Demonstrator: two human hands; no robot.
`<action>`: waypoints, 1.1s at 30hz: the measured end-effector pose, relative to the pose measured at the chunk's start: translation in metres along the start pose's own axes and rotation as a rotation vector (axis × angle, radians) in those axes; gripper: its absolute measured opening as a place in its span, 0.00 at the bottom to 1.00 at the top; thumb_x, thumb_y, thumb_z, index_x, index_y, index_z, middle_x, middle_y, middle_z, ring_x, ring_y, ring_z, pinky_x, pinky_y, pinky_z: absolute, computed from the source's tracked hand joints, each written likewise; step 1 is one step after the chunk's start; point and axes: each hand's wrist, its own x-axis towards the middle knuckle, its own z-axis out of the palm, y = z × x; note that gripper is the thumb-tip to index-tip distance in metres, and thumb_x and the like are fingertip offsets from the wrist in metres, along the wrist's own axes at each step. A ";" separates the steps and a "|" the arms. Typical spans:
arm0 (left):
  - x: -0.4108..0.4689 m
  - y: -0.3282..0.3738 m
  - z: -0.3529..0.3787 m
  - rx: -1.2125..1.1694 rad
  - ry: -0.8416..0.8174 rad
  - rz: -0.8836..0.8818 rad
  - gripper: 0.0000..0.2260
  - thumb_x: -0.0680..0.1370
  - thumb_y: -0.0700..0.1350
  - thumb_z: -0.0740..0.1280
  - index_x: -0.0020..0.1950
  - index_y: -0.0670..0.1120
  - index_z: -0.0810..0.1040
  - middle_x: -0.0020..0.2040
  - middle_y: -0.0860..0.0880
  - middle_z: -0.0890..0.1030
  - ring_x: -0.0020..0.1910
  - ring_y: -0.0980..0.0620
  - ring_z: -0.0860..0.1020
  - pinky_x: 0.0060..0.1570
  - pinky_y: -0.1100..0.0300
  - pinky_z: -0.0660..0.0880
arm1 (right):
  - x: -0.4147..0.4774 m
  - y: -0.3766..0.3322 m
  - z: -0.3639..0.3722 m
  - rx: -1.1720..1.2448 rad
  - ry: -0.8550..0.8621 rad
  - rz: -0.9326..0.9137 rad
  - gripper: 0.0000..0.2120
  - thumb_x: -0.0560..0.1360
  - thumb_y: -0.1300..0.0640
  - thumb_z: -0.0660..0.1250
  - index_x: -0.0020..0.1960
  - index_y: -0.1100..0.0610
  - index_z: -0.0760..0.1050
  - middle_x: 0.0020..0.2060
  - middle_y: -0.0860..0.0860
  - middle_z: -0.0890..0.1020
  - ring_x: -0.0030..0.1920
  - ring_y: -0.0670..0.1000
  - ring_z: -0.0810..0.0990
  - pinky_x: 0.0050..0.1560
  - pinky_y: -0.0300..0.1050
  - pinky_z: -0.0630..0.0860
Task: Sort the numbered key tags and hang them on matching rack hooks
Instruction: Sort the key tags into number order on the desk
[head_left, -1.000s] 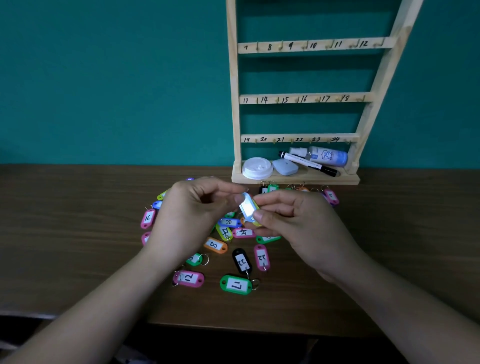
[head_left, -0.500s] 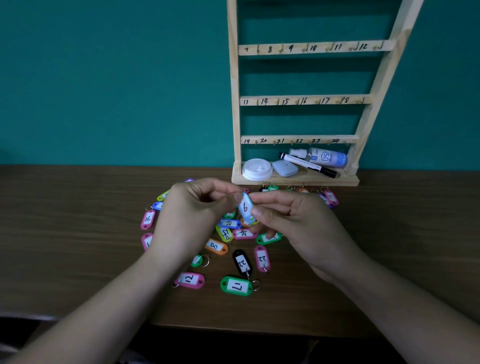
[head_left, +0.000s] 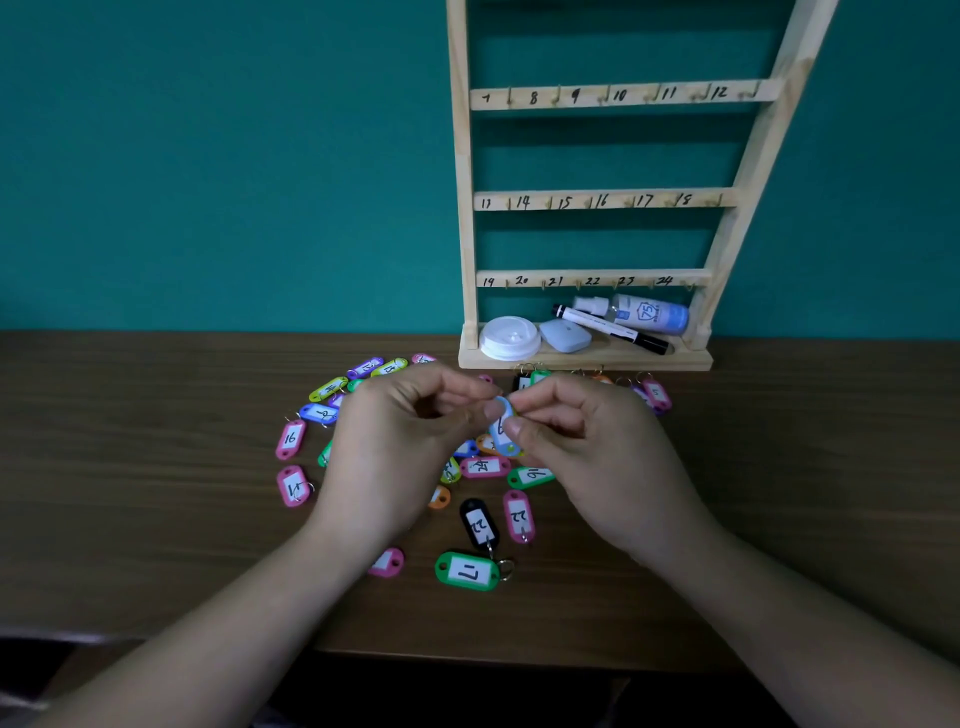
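A light blue key tag (head_left: 503, 430) hangs upright between my two hands above the tag pile. My left hand (head_left: 400, 447) pinches its top from the left, and my right hand (head_left: 582, 441) pinches it from the right. Its number is partly covered by fingers. Several coloured tags lie on the wooden table, among them a green 17 tag (head_left: 466, 570), a black 22 tag (head_left: 479, 524), a pink 22 tag (head_left: 518, 515) and a pink 16 tag (head_left: 291, 439). The wooden rack (head_left: 602, 200) stands behind, its numbered hooks all bare.
On the rack's base shelf lie a white lid (head_left: 509, 338), a pale blue case (head_left: 565, 335), a marker pen (head_left: 610, 329) and a spray bottle (head_left: 636, 313). More tags (head_left: 655, 394) lie below the shelf's front edge. The table's front edge (head_left: 467, 652) is close to me.
The light blue tag has turned from lying flat in my fingers to hanging upright, and both hands have shifted slightly while pinching it.
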 end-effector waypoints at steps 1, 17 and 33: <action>0.000 0.000 0.001 0.005 -0.003 0.007 0.04 0.75 0.43 0.80 0.48 0.49 0.88 0.42 0.53 0.88 0.44 0.53 0.86 0.50 0.53 0.84 | 0.000 0.001 -0.001 -0.025 0.015 -0.018 0.06 0.79 0.58 0.75 0.54 0.50 0.85 0.45 0.40 0.88 0.47 0.37 0.86 0.49 0.31 0.80; 0.007 -0.012 -0.003 0.286 -0.127 0.096 0.07 0.78 0.44 0.77 0.51 0.56 0.87 0.44 0.61 0.87 0.47 0.64 0.84 0.49 0.67 0.79 | 0.037 0.029 -0.078 0.012 0.103 0.226 0.07 0.76 0.63 0.77 0.53 0.55 0.86 0.44 0.50 0.89 0.39 0.46 0.87 0.39 0.37 0.82; 0.007 -0.016 0.003 0.394 -0.253 0.172 0.05 0.77 0.46 0.77 0.48 0.57 0.87 0.44 0.66 0.85 0.48 0.65 0.83 0.47 0.75 0.73 | 0.061 0.107 -0.137 -0.354 0.317 0.457 0.06 0.74 0.59 0.80 0.46 0.49 0.86 0.44 0.46 0.87 0.49 0.44 0.85 0.51 0.46 0.82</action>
